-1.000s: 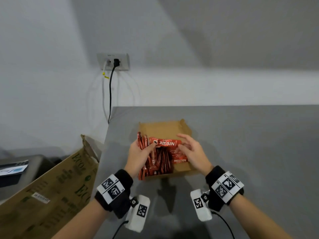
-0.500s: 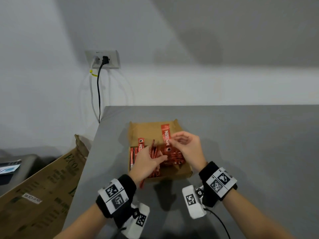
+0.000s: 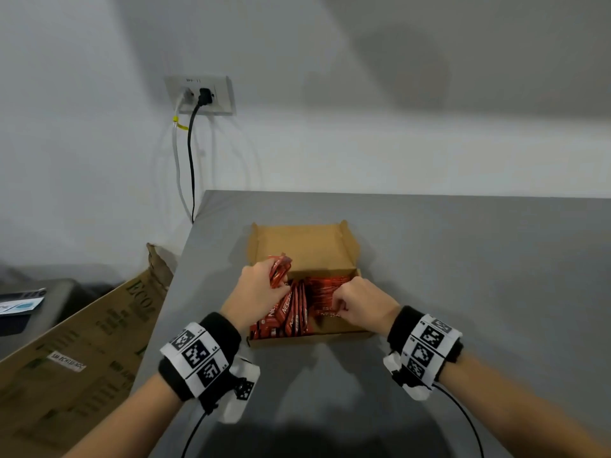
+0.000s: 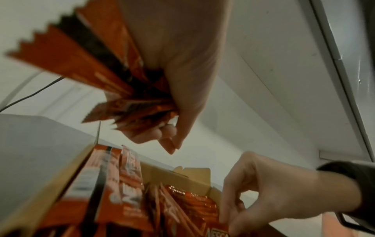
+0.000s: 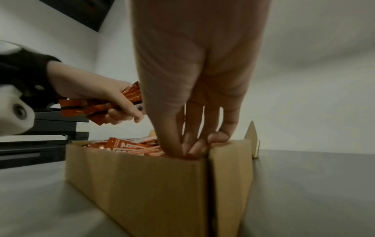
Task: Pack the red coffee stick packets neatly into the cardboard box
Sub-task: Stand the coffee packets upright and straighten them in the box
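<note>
The open cardboard box (image 3: pixel 304 241) lies on the grey table with several red coffee stick packets (image 3: pixel 297 312) standing and lying inside. My left hand (image 3: pixel 276 282) grips a fanned bundle of packets (image 4: pixel 113 89) just above the box's left side. My right hand (image 3: pixel 337 304) reaches into the box's near right corner. Its fingertips (image 5: pixel 188 149) are bunched together and pinch packets against the box wall (image 5: pixel 142 184). What lies under the right fingers is hidden.
A large brown carton (image 3: pixel 82 342) leans off the table's left edge. A wall socket (image 3: pixel 201 95) with cables hangs behind. Bare grey table (image 3: pixel 479 276) stretches to the right of the box. Dark stacked equipment (image 5: pixel 40 144) stands to the left.
The packet held up over the box is gone from my right hand, which has dropped into the box's right corner. My left hand has gathered a bundle and lifted it.
</note>
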Available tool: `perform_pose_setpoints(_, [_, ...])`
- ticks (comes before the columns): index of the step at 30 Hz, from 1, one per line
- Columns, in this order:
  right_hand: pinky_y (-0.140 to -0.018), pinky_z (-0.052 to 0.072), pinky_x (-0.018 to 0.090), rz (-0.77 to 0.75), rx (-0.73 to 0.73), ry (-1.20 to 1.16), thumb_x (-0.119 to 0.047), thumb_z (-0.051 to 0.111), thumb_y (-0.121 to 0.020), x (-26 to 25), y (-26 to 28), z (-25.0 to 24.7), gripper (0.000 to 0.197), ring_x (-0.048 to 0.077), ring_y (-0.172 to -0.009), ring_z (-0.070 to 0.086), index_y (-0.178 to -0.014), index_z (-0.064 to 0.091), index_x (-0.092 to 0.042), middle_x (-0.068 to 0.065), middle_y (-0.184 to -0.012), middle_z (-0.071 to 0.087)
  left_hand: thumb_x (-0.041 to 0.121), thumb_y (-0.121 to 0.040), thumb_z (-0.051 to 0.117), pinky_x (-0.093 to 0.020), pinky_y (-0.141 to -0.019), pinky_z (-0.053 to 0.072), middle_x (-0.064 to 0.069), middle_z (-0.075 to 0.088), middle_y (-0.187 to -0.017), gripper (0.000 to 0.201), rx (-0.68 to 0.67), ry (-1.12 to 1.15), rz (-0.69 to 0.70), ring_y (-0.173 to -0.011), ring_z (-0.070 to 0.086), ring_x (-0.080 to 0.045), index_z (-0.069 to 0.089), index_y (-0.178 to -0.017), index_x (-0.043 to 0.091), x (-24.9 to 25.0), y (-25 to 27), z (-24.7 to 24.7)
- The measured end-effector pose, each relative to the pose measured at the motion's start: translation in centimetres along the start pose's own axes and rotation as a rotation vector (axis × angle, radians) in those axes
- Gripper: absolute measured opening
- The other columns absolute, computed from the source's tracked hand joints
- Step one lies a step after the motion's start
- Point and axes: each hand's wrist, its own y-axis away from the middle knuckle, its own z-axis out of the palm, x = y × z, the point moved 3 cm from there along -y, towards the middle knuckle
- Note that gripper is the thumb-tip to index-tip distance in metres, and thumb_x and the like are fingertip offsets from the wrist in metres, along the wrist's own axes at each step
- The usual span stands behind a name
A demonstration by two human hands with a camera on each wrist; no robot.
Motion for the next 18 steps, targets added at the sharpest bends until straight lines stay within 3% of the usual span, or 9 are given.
perform_pose_setpoints(4, [-0.078,0.049,0.037,0.018,-0.029,0.069,0.002,0.049,-0.081,-0.2,-0.7,0.4,0.023,0.028,-0.089,0.062,-0.089,0.069,-0.007,0.01,-0.092,0.069,0.009,-0.084,0.065,-0.006,-0.061,0.044,0.011,0.059,-0.072,0.014,-0.023,0.046,0.006,-0.066,0.058,-0.001,0.055,-0.083,0.019,0.2,0.4,0.7])
perform_pose_setpoints(9, [-0.076,0.049,0.037,0.032,-0.061,0.088,0.003,0.05,-0.079,0.1,-0.7,1.0,0.021,0.028,-0.09,0.06,-0.091,0.065,-0.007,0.01,-0.096,0.065,0.008,-0.084,0.064,-0.011,-0.061,0.046,0.01,0.06,-0.072,0.013,-0.029,0.076,0.009,-0.063,0.058,-0.002,0.055,-0.083,0.018,0.2,0.5,0.9])
perform_pose_setpoints(12, [-0.078,0.048,0.036,0.03,-0.068,0.105,0.003,0.05,-0.08,0.1,-0.5,1.2,0.022,0.027,-0.094,0.057,-0.096,0.061,-0.007,0.009,-0.103,0.061,0.009,-0.084,0.065,-0.018,-0.068,0.051,0.007,0.061,-0.074,0.006,-0.017,0.07,0.003,-0.071,0.063,-0.01,0.059,-0.086,0.011,0.1,0.5,0.9])
perform_pose_setpoints(18, [-0.071,0.042,0.035,0.006,-0.069,0.139,0.006,0.046,-0.081,0.1,-0.5,1.4,0.019,0.029,-0.093,0.056,-0.092,0.056,-0.006,0.011,-0.102,0.061,0.009,-0.083,0.065,-0.006,-0.065,0.046,0.007,0.063,-0.076,0.006,-0.022,0.084,0.009,-0.069,0.06,-0.004,0.06,-0.086,0.011,-0.1,0.5,1.1])
